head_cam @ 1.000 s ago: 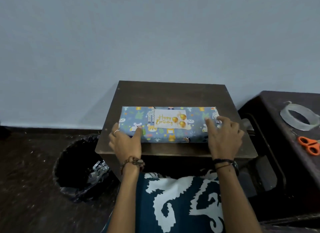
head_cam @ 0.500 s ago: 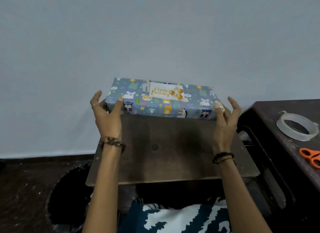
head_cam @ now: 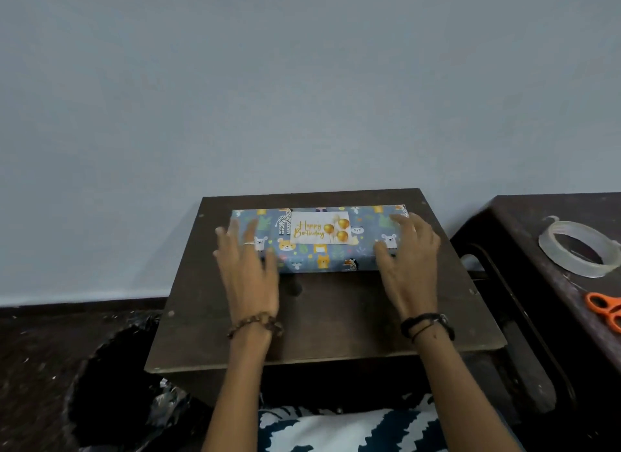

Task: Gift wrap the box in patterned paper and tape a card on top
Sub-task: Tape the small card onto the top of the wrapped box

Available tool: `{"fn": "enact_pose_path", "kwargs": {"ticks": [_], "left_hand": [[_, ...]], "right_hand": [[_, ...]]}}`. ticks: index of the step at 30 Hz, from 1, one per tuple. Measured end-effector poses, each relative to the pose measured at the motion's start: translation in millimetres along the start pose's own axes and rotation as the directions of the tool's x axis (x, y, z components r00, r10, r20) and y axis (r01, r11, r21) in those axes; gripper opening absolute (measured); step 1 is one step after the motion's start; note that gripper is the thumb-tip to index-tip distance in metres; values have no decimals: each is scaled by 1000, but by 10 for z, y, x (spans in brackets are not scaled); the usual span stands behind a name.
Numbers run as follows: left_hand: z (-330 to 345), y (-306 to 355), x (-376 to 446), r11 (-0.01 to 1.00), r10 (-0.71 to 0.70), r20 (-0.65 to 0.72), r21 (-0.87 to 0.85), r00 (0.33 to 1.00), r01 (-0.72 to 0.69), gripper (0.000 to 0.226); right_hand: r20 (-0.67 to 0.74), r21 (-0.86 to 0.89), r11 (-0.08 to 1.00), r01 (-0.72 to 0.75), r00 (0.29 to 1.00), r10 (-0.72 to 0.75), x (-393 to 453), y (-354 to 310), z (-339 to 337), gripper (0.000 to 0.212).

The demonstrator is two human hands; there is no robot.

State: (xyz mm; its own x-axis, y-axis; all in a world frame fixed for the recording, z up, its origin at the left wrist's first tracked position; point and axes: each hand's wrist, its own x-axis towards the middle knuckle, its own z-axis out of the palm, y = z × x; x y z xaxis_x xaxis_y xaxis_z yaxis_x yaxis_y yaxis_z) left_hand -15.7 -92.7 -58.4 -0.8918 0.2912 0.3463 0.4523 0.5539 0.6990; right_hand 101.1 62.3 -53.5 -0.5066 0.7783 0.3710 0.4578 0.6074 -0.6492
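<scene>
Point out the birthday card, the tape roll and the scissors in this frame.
birthday card [head_cam: 321,230]: head view, on the middle of its white face, atop the wrapped box.
tape roll [head_cam: 551,246]: head view, on the near-left part of its clear band.
scissors [head_cam: 603,306]: head view, on an orange handle.

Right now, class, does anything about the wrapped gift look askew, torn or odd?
Nothing stands out. The wrapped box lies flat on the small table, its paper untorn, and the birthday card sits straight on top.
</scene>
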Motion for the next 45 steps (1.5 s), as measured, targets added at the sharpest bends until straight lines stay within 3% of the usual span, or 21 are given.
{"fn": "enact_pose_path", "kwargs": {"ticks": [3, 6, 10, 14, 21, 27, 34, 39, 43, 45], "left_hand": [[151, 157, -102, 979, 165, 185, 91, 969, -184, 48], [249, 124, -132, 955, 148, 288, 209, 946, -212, 59], [284, 89, -127, 950, 150, 274, 228, 950, -215, 78], [294, 121, -141, 941, 150, 280, 253, 948, -223, 78], [279, 162, -123, 948, 89, 327, 262, 941, -181, 48], [282, 145, -122, 938, 94, 329, 288, 940, -195, 48], [325, 122, -116, 939, 120, 302, 276, 946, -207, 45], [332, 74, -153, 926, 202, 248, 265, 947, -267, 70], [290, 40, -168, 936, 220, 270, 213, 937, -281, 64], [272, 21, -180, 924, 235, 289, 229, 928, -305, 60]], "right_hand": [[181, -22, 990, 139, 975, -133, -42, -204, 140, 45], [251, -95, 977, 193, 954, -164, -56, -275, 254, 62], [258, -185, 966, 178, 958, -127, -35, -255, 299, 63], [242, -190, 967, 169, 963, -121, -34, -264, 328, 46], [229, -245, 945, 216, 960, -160, -71, -290, 403, 63], [250, -277, 942, 191, 961, -122, -69, -332, 427, 75], [173, -333, 930, 158, 979, -105, -116, -363, 543, 66], [215, -317, 929, 191, 969, -126, -123, -342, 491, 71], [303, -311, 922, 231, 943, -134, -116, -303, 447, 51], [292, -291, 920, 261, 940, -174, -125, -246, 442, 54]]}}
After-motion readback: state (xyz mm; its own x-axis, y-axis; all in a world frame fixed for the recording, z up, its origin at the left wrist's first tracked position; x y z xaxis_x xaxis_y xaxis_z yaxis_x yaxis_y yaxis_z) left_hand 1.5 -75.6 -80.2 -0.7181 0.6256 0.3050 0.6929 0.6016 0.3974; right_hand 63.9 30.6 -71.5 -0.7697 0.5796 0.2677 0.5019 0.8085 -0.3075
